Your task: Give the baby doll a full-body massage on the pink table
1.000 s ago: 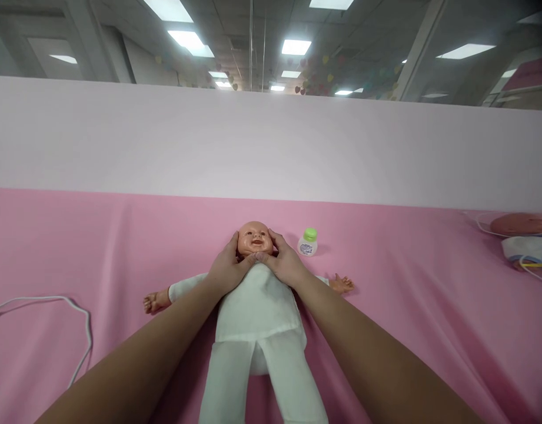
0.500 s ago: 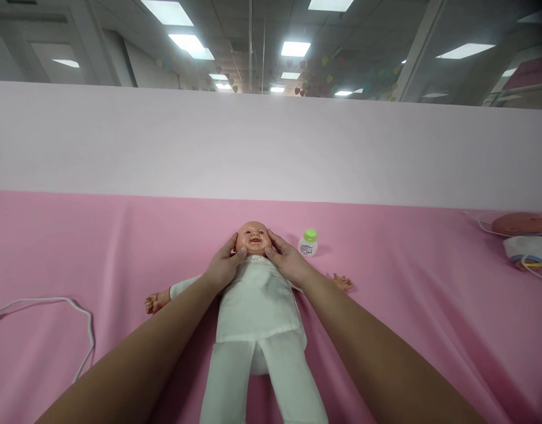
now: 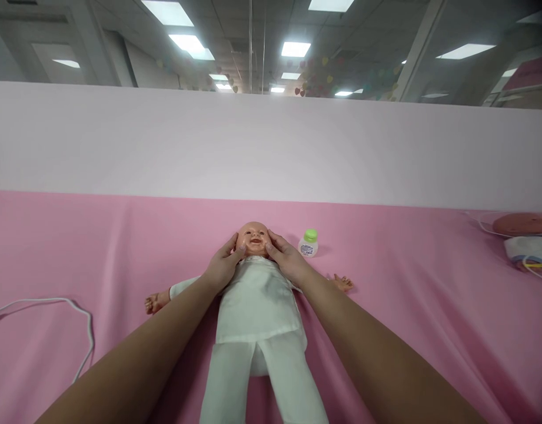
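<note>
In the head view, our left hand (image 3: pixel 221 265) and right hand (image 3: pixel 292 263) cup the face of the doll (image 3: pixel 256 303), each grip spread, thumbs against its cheeks. It lies face-up mid-counter (image 3: pixel 385 330), left of the capped bottle (image 3: pixel 308 245). Handling is under way; we cannot tell how much remains.

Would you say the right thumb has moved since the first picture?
Yes: the right thumb moved outward from the doll's chin, toward the green-capped bottle.

This seems to be a baby-care training room: a baby doll (image 3: pixel 258 306) lies on a pink counter (image 3: pixel 385 265), with a small bottle (image 3: pixel 308 244) near it. Above the white wall (image 3: pixel 271 147), ceiling lights (image 3: pixel 296 49) and small heart shapes (image 3: pixel 300 92) are visible.
</note>
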Available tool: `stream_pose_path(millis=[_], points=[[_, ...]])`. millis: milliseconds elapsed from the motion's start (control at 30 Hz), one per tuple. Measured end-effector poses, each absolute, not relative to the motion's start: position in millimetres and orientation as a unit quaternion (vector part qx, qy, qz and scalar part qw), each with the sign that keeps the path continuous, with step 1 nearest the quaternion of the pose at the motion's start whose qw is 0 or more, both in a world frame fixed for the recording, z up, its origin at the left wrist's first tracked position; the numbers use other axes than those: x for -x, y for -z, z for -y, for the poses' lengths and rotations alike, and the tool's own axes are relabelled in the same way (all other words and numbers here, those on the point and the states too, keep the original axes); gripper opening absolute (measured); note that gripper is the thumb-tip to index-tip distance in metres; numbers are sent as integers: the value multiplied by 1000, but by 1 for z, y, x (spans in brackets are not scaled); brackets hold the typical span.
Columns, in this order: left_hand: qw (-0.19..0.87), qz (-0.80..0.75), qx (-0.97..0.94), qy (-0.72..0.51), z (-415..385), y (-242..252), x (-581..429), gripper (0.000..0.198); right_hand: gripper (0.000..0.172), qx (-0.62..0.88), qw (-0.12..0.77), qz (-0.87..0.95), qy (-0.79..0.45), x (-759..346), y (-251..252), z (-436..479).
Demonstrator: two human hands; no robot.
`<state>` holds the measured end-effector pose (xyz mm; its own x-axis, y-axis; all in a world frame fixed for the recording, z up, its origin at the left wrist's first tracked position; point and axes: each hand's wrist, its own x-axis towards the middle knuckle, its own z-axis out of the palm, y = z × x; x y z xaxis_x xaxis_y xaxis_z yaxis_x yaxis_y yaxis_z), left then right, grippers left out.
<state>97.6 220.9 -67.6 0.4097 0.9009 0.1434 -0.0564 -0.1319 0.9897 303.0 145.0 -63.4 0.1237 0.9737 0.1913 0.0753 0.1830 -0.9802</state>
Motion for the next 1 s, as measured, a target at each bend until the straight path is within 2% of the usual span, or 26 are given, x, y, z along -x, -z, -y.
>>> stream_pose_path(millis=[100, 333, 567, 733, 833, 933, 1000], points=[[553, -344, -651, -390, -217, 60, -95, 94, 77, 505, 546, 539, -395, -301, 55, -138], [514, -350, -705, -342, -202, 41, -90, 105, 108, 487, 525, 562, -414, -295, 49, -131], [427, -350, -758, -347, -196, 35, -90, 88, 98, 510, 530, 568, -370, -293, 54, -134], [400, -352, -764, -364, -191, 29, -89, 81, 101, 518, 520, 580, -354, -292, 53, -134], [386, -358, -769, -363, -187, 24, -88, 69, 99, 556, 491, 601, -298, -294, 47, -132], [342, -430, -743, -382, -180, 17, -88, 72, 96, 597, 460, 622, -211, -302, 35, -127], [298, -440, -742, -408, -171, 7, -89, 76, 88, 614, 460, 620, -165, -311, 25, -123]])
